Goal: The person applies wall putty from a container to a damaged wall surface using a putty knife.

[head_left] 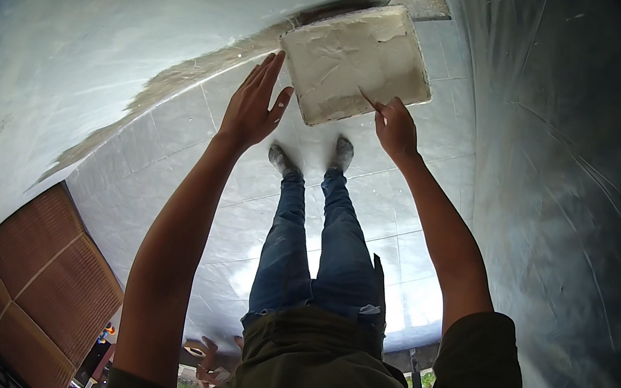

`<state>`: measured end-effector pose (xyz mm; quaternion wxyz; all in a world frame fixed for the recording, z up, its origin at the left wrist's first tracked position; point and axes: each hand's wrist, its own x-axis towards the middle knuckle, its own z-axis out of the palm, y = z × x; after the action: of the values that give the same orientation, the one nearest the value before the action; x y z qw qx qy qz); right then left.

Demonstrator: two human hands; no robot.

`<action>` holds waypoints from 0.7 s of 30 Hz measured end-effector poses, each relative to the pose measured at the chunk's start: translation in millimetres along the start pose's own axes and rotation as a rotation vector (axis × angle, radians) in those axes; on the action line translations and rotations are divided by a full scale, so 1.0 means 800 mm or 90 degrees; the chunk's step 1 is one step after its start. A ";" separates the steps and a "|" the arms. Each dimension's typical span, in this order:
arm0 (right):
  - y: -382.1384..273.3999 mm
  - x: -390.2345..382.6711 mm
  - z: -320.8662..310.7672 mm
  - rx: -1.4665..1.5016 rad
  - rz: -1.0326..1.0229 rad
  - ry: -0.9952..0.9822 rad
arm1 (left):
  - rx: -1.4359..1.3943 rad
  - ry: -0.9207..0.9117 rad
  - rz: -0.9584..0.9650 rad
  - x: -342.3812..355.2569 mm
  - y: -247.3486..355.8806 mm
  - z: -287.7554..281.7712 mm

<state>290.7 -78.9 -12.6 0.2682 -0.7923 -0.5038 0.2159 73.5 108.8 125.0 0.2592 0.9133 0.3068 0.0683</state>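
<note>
— Which step?
— The plaster-coated board (360,60), between left hand (253,108) and right hand (397,130), is apparently being worked. Left fingers are straightened, thumb apart; right are curled, grip unclear.
— Next?
— Edge support is probably needed.

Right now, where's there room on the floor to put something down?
The floor looks bare left of the left forearm, toward the wall, and between the right foot and right forearm. It's crowded around the putty-covered board: the left hand is beside it, and the right hand holds a thin tool at its near edge.
</note>
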 end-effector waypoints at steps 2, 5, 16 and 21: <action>-0.002 0.004 0.017 -0.054 -0.002 -0.048 | -0.014 -0.025 -0.013 -0.012 -0.011 0.018; 0.025 0.003 0.034 -0.300 -0.121 -0.138 | -0.045 -0.060 -0.058 -0.019 -0.003 0.044; 0.006 -0.111 0.042 0.094 0.034 -0.188 | -0.068 -0.096 -0.134 -0.057 -0.026 0.056; 0.030 -0.022 0.040 0.863 0.587 0.151 | -0.070 -0.095 -0.121 -0.056 -0.024 0.065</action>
<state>279.9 -96.7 -51.2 0.6238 -0.6032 0.1426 0.4762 41.9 72.7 71.8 0.3361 0.8671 0.3675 -0.0079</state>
